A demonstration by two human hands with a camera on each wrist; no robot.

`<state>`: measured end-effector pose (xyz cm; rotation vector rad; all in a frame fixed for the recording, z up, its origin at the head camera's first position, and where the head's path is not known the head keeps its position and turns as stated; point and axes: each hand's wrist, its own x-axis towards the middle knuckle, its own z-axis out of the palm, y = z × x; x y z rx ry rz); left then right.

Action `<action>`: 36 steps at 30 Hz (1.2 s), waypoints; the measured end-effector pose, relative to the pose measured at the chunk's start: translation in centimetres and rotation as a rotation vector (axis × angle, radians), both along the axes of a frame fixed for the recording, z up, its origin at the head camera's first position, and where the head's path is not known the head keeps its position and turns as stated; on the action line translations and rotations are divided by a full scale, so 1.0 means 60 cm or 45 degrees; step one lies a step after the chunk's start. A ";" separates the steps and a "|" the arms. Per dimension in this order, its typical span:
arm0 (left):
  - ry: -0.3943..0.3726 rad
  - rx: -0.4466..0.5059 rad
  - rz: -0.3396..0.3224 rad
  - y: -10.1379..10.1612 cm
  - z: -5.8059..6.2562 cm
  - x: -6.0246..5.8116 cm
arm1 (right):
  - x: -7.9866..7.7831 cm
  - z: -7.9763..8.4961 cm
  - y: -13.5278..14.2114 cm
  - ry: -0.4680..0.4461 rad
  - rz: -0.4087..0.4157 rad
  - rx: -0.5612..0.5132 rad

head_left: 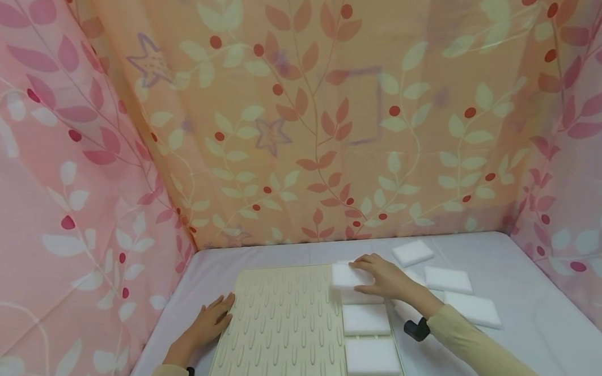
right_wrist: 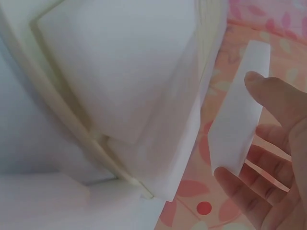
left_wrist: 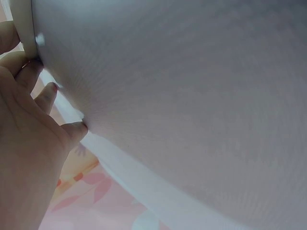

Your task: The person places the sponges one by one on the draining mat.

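My right hand (head_left: pixel 387 278) pinches a white sponge block (head_left: pixel 345 276) between thumb and fingers, held over the back right corner of a cream ribbed mat (head_left: pixel 272 320). In the right wrist view the held block (right_wrist: pixel 238 112) is tilted and apart from the blocks on the mat. Below it in the head view, white blocks lie in a column along the mat's right side: a middle one (head_left: pixel 366 320), a front one (head_left: pixel 373 357), and a back one (head_left: pixel 363 297) partly hidden. My left hand (head_left: pixel 208 322) rests at the mat's left edge, fingers extended and touching it.
Loose white blocks lie right of the mat: a far one (head_left: pixel 413 253), a middle one (head_left: pixel 448 281) and a near one (head_left: pixel 472 308); another is partly behind my right wrist. A white cloth (head_left: pixel 533 335) covers the table. Patterned curtains (head_left: pixel 318 124) stand behind and at both sides.
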<state>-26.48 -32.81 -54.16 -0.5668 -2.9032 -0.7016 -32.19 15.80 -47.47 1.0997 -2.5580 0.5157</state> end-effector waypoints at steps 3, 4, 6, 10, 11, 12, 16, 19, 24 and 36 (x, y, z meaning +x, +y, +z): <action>-0.003 -0.001 0.001 0.001 0.002 0.001 | -0.005 -0.001 -0.007 -0.012 0.003 -0.005; -0.001 -0.003 0.000 0.001 0.001 0.000 | -0.006 0.000 -0.009 -0.021 0.001 -0.006; 0.004 -0.007 -0.002 0.001 0.002 0.001 | -0.008 0.000 -0.014 -0.038 0.004 -0.015; 0.000 -0.009 0.003 0.001 0.001 0.001 | -0.014 -0.001 -0.022 -0.052 0.007 -0.016; -0.005 -0.011 0.005 0.002 0.001 0.001 | -0.016 -0.002 -0.024 -0.054 0.008 -0.012; -0.011 -0.009 0.007 0.002 0.001 0.001 | -0.018 -0.002 -0.026 -0.060 0.009 -0.008; -0.027 -0.004 0.012 0.002 0.001 0.000 | -0.024 -0.001 -0.033 -0.099 0.022 0.007; -0.042 -0.001 0.013 0.000 0.000 -0.001 | -0.029 0.001 -0.038 -0.119 0.027 0.021; -0.048 -0.001 0.014 -0.001 -0.003 -0.003 | -0.037 0.005 -0.049 -0.104 -0.005 0.052; -0.023 -0.003 0.013 0.000 0.001 0.000 | -0.058 -0.002 -0.076 -0.079 -0.098 0.096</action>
